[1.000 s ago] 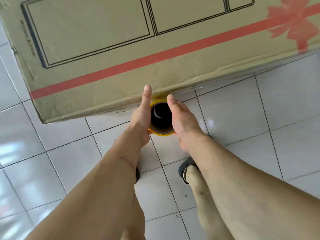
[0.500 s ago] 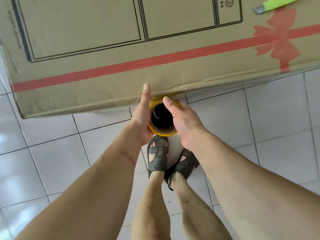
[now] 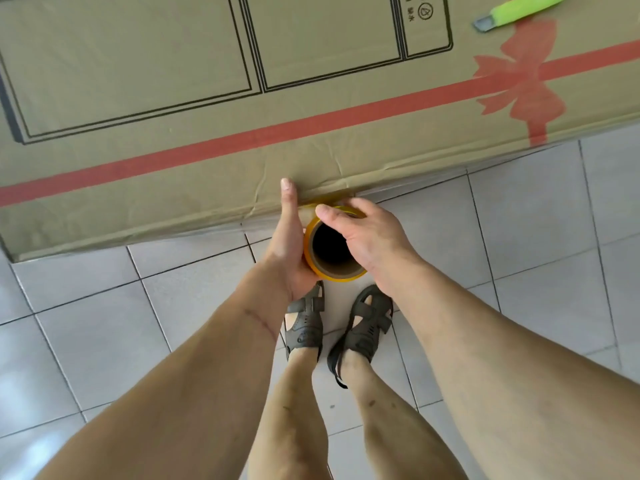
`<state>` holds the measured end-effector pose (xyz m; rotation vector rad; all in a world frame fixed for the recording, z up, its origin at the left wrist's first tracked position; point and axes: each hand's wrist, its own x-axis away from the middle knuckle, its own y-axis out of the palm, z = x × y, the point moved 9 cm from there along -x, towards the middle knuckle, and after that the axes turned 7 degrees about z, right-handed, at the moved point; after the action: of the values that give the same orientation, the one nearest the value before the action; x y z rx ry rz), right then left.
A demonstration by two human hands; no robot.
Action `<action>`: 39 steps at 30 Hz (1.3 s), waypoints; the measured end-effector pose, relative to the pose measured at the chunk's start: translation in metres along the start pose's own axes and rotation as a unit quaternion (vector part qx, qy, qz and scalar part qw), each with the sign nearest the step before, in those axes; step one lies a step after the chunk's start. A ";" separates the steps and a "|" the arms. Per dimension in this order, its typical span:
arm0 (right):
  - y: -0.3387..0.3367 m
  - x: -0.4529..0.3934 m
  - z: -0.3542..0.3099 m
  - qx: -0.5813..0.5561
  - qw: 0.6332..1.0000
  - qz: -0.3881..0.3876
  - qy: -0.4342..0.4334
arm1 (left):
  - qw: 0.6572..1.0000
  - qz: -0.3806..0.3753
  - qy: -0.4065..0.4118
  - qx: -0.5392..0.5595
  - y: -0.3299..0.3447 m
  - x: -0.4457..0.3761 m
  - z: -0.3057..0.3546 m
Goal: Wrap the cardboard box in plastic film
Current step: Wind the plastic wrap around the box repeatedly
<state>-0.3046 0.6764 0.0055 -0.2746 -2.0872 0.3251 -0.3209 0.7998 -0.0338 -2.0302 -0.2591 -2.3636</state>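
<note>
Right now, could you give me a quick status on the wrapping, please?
Left hand and right hand both grip the film roll. Roll upright against cardboard box edge. Green cutter on box top, clear of hands.

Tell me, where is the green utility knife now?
In the head view, the green utility knife lies at the top right, on the cardboard box, just above the printed red bow.

Bare forearms, no sleeves or watch. Bare lower legs. Dark grey-brown strappy sandals (image 3: 341,325) w/ vent holes, both feet.
</note>
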 end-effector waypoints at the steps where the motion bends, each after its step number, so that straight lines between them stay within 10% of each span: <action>1: -0.005 -0.002 0.001 0.009 1.000 0.006 -0.007 | 1.000 0.004 0.001 -0.014 0.003 0.001 0.000; 5: -0.017 0.004 0.023 -0.049 0.997 0.022 0.064 | 0.989 0.111 0.050 -0.079 0.002 0.001 0.014; 12: -0.027 -0.005 0.010 -0.073 0.995 0.043 0.057 | 1.000 0.007 0.007 0.004 0.026 -0.002 -0.001; 17: -0.029 -0.001 0.015 -0.120 0.990 0.019 0.076 | 0.994 0.090 0.029 -0.056 0.022 -0.007 0.005; 31: -0.020 0.007 0.034 -0.180 0.977 0.031 0.113 | 0.994 0.020 0.024 -0.104 0.037 -0.001 0.018; 39: -0.053 -0.017 0.001 0.050 0.998 -0.029 0.015 | 0.998 0.032 0.007 0.061 0.060 -0.004 -0.024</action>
<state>-0.3006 0.6213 0.0094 -0.1585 -2.0381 0.3858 -0.3368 0.7368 -0.0339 -1.9383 -0.3247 -2.2635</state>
